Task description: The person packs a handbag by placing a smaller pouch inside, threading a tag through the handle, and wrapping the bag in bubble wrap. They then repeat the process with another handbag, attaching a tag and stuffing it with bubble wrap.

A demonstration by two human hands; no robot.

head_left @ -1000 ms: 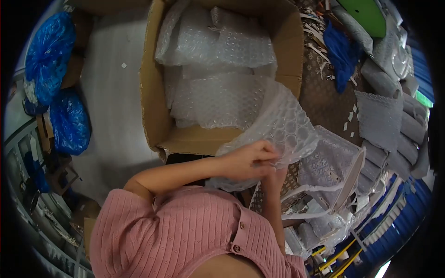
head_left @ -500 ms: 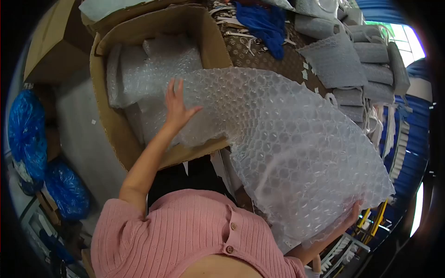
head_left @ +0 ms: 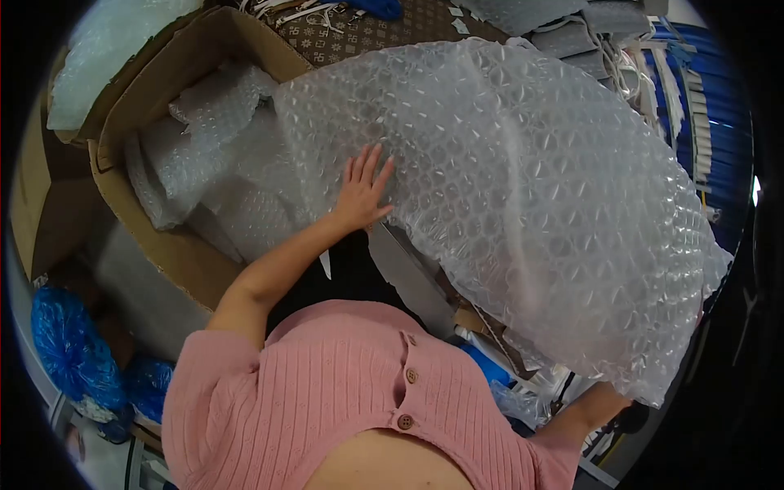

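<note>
A long sheet of bubble wrap (head_left: 490, 180) stretches from the cardboard box (head_left: 155, 265) across to the right side of the view. My left hand (head_left: 365, 189) lies on its near edge beside the box, fingers spread and palm down. At the lower right, my right hand (head_left: 611, 400) reaches under the sheet's far end and holds it up; the wrap hides its fingers. More bubble wrap (head_left: 204, 131) lies crumpled and folded inside the box.
Pale wrapping material (head_left: 114, 57) rests behind the box. Blue plastic bags (head_left: 77, 351) stand at the lower left. A brown patterned surface (head_left: 367, 41) with straps on it lies at the back, near grey padded bundles (head_left: 563, 37). Blue curtains (head_left: 727, 147) hang at the right.
The sheet has moved right, with more of it spread outside the box. My right hand has gone further under its end. My left hand has come down onto the sheet's edge. The view has shifted.
</note>
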